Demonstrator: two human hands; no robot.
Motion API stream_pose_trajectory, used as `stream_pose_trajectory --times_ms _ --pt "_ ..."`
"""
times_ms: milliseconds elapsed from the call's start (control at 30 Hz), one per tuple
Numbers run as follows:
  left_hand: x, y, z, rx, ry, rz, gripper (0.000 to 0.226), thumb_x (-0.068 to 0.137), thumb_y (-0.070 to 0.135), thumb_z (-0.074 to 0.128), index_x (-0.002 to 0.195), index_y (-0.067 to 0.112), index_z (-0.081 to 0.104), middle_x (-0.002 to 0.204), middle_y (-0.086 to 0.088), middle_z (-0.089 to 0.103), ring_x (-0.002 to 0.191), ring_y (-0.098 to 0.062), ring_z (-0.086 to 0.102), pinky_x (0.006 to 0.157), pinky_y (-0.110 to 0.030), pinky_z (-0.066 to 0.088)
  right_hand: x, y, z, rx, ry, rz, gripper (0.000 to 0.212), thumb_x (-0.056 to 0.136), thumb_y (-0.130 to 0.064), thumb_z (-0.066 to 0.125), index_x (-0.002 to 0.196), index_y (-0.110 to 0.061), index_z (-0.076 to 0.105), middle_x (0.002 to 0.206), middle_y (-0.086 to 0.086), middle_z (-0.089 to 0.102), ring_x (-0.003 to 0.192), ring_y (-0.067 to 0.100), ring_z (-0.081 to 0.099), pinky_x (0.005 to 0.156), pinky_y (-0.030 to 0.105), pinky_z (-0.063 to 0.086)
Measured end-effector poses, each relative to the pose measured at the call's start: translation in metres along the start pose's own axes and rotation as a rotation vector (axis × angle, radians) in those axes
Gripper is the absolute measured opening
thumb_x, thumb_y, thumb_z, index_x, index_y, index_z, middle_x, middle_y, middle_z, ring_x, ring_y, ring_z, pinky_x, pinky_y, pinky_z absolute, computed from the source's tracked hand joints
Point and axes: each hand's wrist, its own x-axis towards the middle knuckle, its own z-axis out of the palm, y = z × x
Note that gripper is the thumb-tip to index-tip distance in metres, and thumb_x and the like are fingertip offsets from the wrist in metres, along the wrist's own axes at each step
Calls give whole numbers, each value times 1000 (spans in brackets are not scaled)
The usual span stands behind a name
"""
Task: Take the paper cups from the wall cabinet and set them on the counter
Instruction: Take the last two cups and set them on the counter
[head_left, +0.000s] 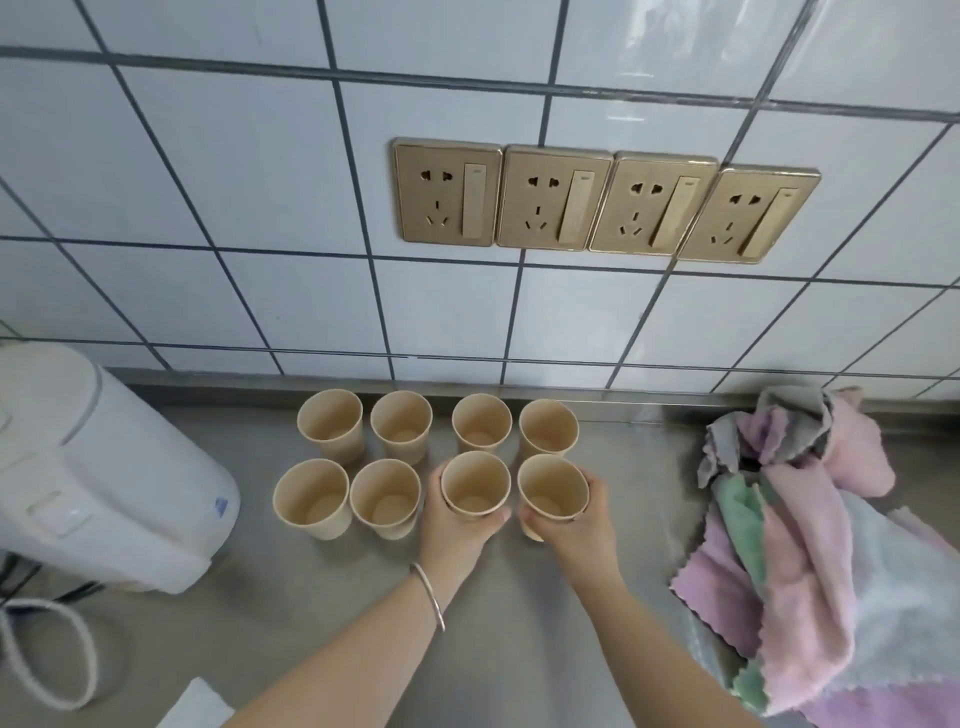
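Left hand (457, 525) fingers wrapped round one paper cup (475, 486); right hand (571, 519) likewise round its neighbour (553, 488). Both complete the front row by the counter's (545, 623) back edge. I judge placement step; next, release cleanly.

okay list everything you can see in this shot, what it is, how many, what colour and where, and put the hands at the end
paper cups: eight, tan, upright on the counter in two rows of four; the two at the right of the front row are held
counter: one, grey metal, below the wall
wall sockets: four, gold, side by side on the tiled wall
tiled wall: white tiles, dark grout, behind the counter
appliance: one, white, at the left on the counter
cloths: a pile, pink, grey and green, at the right
bracelet: one, silver, left wrist
left hand: around the third front cup
right hand: around the fourth front cup
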Motion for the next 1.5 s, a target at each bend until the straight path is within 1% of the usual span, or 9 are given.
stream_pose_trajectory --times_ms 133,267,367,700,800,1033,1167,1300,1500 --pt "5 -7 4 38 38 58 76 52 -4 85 110 23 44 107 -1 60 102 -21 59 90 -30 47 6 7 3 -39 14 7 62 63 -20 83 109 -33 43 93 -22 57 95 15 58 81 28 44" --pt "9 -11 8 81 63 90 79 50 -2 87 110 23 42 105 4 57 99 -17 57 82 -12 43 7 9 3 -89 26 2 63 63 -25 82 111 -31 43 98 -14 58 97 17 59 79 29 46" --pt "8 -14 10 99 79 105 81 50 -1 87 111 24 41 109 0 57 100 -18 56 86 -21 42 7 9 3 -134 14 -24 61 63 -28 81 108 -34 40 99 -12 58 98 18 60 80 31 47" --pt "5 -24 10 123 115 108 87 50 -3 86 116 25 36 114 -3 53 107 -22 54 92 -30 42 5 20 6 -132 15 -28 70 64 -27 80 122 -28 41 117 -2 62 107 25 61 88 38 51" --pt "1 -28 6 102 77 52 95 50 -2 85 129 17 36 128 -7 51 115 -21 51 101 -37 43 3 27 5 -123 1 -17 80 64 -25 80 132 -27 38 126 -2 59 115 23 58 92 36 49" --pt "-20 -18 -2 9 69 -221 103 63 -5 79 145 9 18 142 -19 40 132 -28 41 102 -31 34 -12 34 -8 -162 -4 -11 92 69 -26 80 144 -17 27 132 5 50 118 20 51 92 28 43" --pt "-41 -8 -2 66 101 -281 93 66 0 79 141 3 24 137 -22 41 121 -32 49 99 -35 39 -27 36 -19 -199 4 9 93 70 -26 78 145 -14 25 134 9 48 121 23 50 98 34 42" --pt "-66 9 3 142 89 -249 70 69 3 77 129 1 41 120 -16 51 91 -24 56 83 -30 42 -46 30 -35 -195 45 18 88 72 -24 77 144 -12 27 133 10 49 120 25 50 97 34 41" --pt "-92 38 17 220 -131 -117 46 75 7 70 117 6 50 100 -4 54 98 -25 56 83 -26 40 -87 22 -52 -150 174 19 81 75 -28 75 141 -12 31 126 9 53 116 24 53 97 35 43"
